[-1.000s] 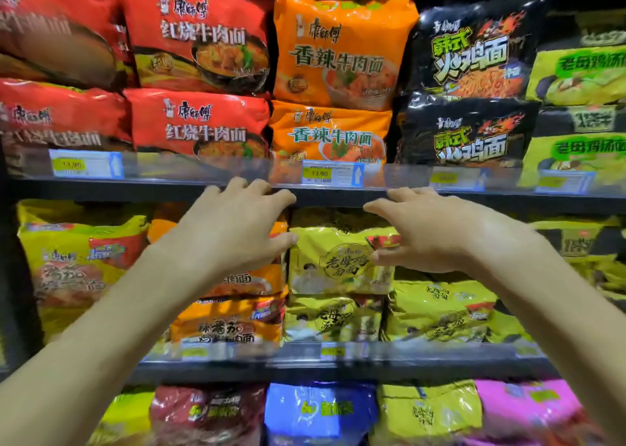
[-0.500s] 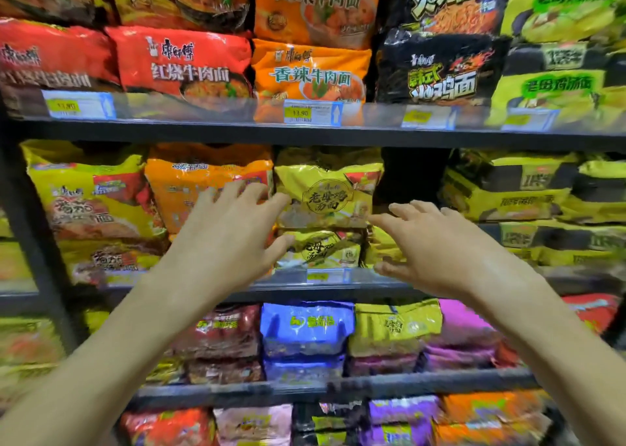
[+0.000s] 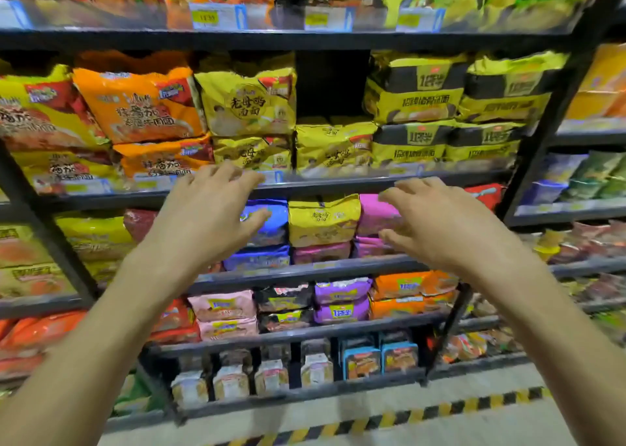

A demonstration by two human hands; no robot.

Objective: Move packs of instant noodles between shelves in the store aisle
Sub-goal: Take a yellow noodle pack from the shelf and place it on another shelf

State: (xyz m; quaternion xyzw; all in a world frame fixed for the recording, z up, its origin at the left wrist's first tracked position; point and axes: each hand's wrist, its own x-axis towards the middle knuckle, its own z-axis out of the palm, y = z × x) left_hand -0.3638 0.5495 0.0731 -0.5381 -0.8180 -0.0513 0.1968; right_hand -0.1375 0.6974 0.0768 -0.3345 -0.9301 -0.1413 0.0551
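Left hand (image 3: pixel 206 215) and right hand (image 3: pixel 437 224) spread apart in front of the third shelf (image 3: pixel 305 268), one noodle pack (image 3: pixel 323 220) between them. Stacked packs (image 3: pixel 249 107) fill the shelf above; an empty slot (image 3: pixel 332 83) sits to their right. Boxed goods (image 3: pixel 362 362) on the lowest tier.

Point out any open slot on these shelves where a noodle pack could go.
One clear gap: the dark slot above the single low yellow pack, between the tall yellow stack and the yellow-and-black packs. The shelf below is packed tight around the yellow pack. Both the left hand and right hand are empty.
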